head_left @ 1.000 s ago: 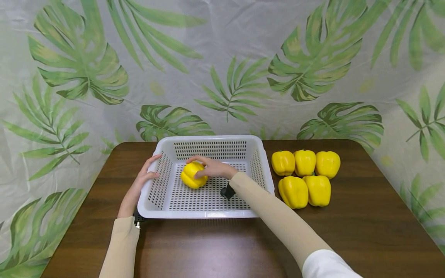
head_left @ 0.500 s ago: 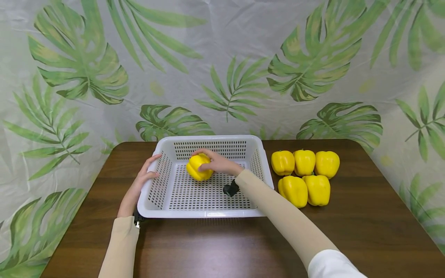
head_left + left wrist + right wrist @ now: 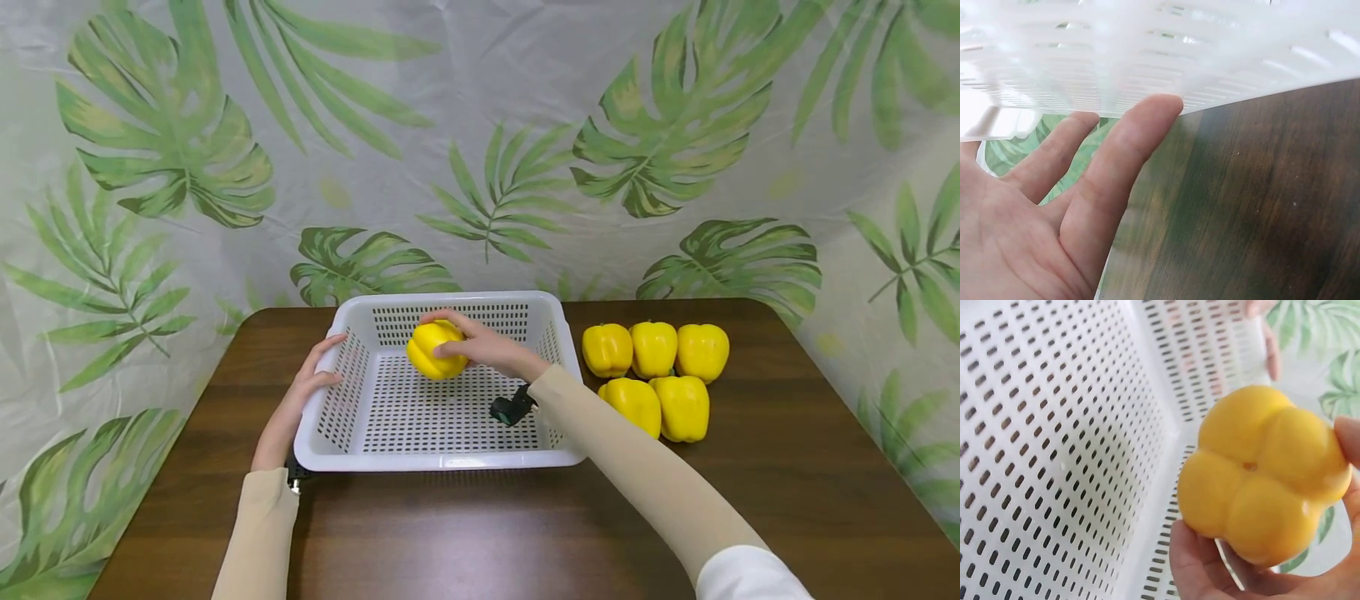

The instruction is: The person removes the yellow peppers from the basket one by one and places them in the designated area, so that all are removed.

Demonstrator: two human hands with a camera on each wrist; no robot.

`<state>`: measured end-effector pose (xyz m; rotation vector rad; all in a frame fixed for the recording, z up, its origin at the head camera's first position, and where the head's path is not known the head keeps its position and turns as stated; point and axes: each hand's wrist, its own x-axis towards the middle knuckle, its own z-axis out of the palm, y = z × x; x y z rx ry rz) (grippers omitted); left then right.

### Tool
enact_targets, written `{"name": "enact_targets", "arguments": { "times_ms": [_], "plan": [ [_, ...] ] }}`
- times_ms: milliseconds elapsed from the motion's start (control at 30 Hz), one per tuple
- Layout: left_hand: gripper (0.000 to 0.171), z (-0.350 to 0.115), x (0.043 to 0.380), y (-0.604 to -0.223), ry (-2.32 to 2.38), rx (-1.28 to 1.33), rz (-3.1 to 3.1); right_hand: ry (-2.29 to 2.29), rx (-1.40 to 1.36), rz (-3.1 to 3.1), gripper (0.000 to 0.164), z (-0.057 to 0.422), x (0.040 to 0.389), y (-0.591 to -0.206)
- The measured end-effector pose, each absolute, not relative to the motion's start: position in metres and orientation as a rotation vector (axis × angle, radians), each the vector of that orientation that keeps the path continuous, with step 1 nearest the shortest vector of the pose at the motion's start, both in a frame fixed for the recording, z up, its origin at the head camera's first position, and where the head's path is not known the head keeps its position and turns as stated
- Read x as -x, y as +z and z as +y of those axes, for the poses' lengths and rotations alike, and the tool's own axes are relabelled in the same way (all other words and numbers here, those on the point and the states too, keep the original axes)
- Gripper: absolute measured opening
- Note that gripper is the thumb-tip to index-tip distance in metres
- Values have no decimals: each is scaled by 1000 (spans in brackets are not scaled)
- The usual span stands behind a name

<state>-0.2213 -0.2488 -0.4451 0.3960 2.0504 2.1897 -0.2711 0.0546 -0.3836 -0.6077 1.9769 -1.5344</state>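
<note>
My right hand (image 3: pixel 487 346) grips a yellow bell pepper (image 3: pixel 435 354) over the inside of a white perforated plastic basket (image 3: pixel 442 462). In the right wrist view the lobed bottom of the pepper (image 3: pixel 1250 465) faces the camera, thumb and fingers around its sides. My left hand (image 3: pixel 300 396) holds the basket's left side, fingertips over the rim. From below, the left wrist view shows other fingers of the left hand (image 3: pixel 1091 187) against the outside of the basket wall (image 3: pixel 1147 62).
Several yellow bell peppers (image 3: pixel 654 350) stand in two rows on the brown wooden table (image 3: pixel 787 467), right of the basket. The right forearm partly covers one front pepper (image 3: pixel 637 404). A leaf-patterned cloth (image 3: pixel 480 150) hangs behind the table.
The right hand has lifted the pepper from the basket floor, moving it right and toward the back. The left hand has stayed at the rim.
</note>
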Motion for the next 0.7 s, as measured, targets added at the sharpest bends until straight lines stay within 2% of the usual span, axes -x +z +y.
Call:
{"name": "enact_targets", "arguments": {
  "times_ms": [400,700],
  "plan": [
    [61,-248,217,-445,2140,-375,2090,-1589,546,2016,49,81,266,-376],
    [61,-248,218,-444,2144,-383,2092,-1619,522,2022,55,102,261,-368]
  ]
}}
